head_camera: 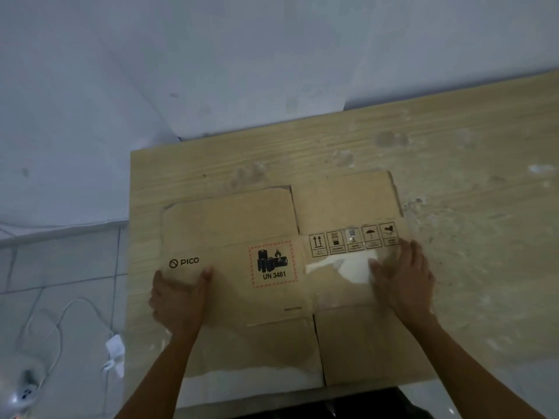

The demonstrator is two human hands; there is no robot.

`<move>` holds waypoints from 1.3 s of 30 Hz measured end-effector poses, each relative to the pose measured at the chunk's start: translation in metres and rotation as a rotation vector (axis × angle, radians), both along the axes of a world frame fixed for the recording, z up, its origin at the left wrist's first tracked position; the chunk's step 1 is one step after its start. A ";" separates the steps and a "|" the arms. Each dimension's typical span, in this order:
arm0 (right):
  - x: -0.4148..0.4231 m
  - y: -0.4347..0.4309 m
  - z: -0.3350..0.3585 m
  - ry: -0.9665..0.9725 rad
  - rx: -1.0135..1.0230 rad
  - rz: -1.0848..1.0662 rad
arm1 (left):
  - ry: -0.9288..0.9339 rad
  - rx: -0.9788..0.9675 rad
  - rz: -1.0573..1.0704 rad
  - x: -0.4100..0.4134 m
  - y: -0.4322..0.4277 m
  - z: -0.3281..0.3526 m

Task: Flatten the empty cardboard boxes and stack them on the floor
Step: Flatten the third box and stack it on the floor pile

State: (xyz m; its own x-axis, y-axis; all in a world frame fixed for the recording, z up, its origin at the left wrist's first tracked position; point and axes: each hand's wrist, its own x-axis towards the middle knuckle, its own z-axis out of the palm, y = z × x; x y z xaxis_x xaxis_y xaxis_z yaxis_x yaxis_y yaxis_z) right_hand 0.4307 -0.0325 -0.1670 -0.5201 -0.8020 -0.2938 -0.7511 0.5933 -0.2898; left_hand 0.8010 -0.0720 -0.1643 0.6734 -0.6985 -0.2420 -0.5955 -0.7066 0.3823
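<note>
A flattened brown cardboard box (260, 225) lies on a light wooden table (453, 164), flaps spread out front and back. It bears a PICO logo, a red-bordered UN 3481 battery label and a row of handling symbols. My left hand (178, 297) rests on the box's left edge below the logo, thumb on top and fingers curled round the edge. My right hand (402, 279) lies palm down on the right part, fingers spread, beside a torn white patch. Both forearms reach in from the bottom.
The table stands against a pale wall (211, 55). To the left is a white tiled floor (60, 282) with a white cable and charger (116, 347) and a power strip (24, 391). Something dark (332, 403) lies below the table's front edge.
</note>
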 end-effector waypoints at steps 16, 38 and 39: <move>-0.202 0.084 0.093 -1.159 -0.280 -0.416 | 0.052 -0.063 -0.260 -0.167 -0.060 0.106; -0.619 0.256 0.164 -0.941 -0.923 -0.771 | 0.143 -0.455 -1.065 -0.779 -0.075 0.245; -0.637 0.255 0.163 -0.939 -0.930 -0.801 | 0.153 -0.453 -1.091 -0.806 -0.082 0.241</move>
